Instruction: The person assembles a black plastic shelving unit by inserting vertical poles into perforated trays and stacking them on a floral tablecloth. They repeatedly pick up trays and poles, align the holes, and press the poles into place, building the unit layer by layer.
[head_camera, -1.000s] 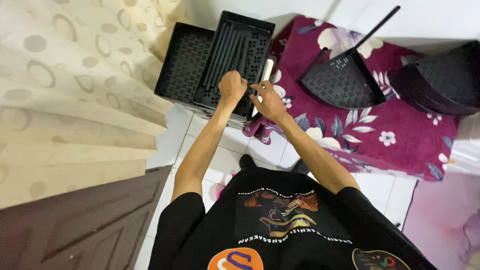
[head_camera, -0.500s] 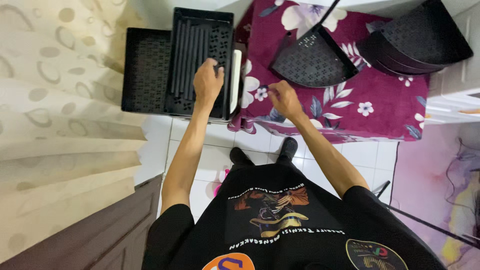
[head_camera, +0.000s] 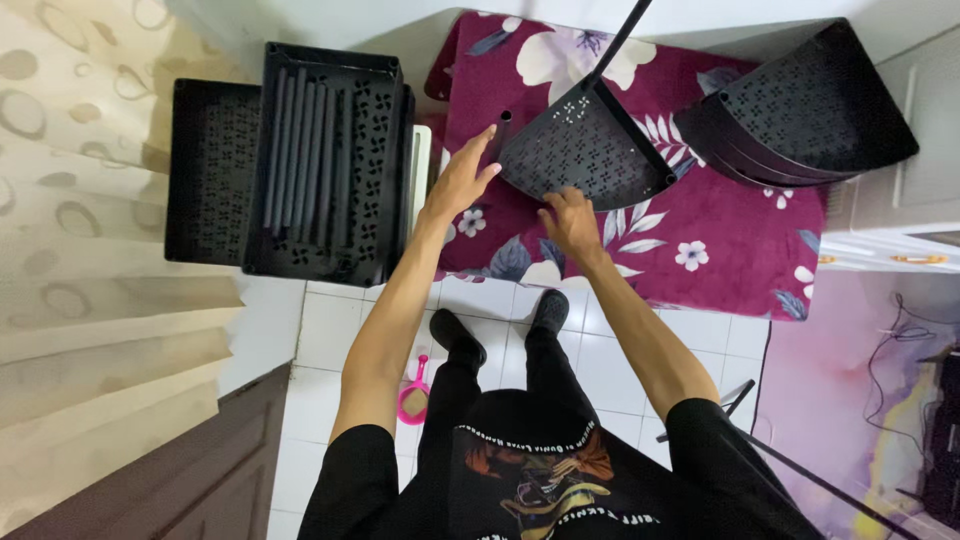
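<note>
Both hands have left the black crate and moved right onto the floral cloth. The left hand (head_camera: 462, 180) now lies flat with its grip spread apart, fingertips just beside a short black tube (head_camera: 500, 135) at the edge of the perforated corner shelf panel (head_camera: 580, 150). The right hand (head_camera: 570, 220) rests on that panel's near curved edge, fingers curled on it; whether they clamp it I cannot tell. The black crate (head_camera: 325, 165) holds a row of black tubes (head_camera: 300, 145). A stack of similar panels (head_camera: 810, 105) lies further right on the floral cloth (head_camera: 700, 230)

No packages, labels, signs or screens are visible.
</note>
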